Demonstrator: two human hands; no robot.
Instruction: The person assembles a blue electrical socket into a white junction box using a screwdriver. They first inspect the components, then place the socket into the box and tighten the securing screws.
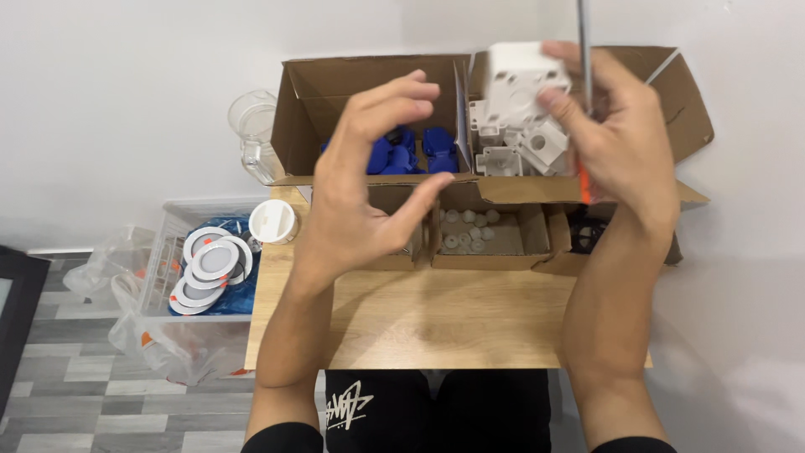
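My right hand holds a white square plastic box up over the large cardboard box, and a screwdriver with a grey metal shaft and an orange handle is tucked in the same hand. My left hand hovers open to the left of it, fingers curved, holding nothing. Below the raised box, the right half of the cardboard box holds several more white square boxes. The left half holds blue plastic parts.
Small cardboard trays sit on the wooden table; one holds small white round pieces, another a black part. A white round cap lies at the table's left corner. A clear jug and a clear bin of round white lamps stand left.
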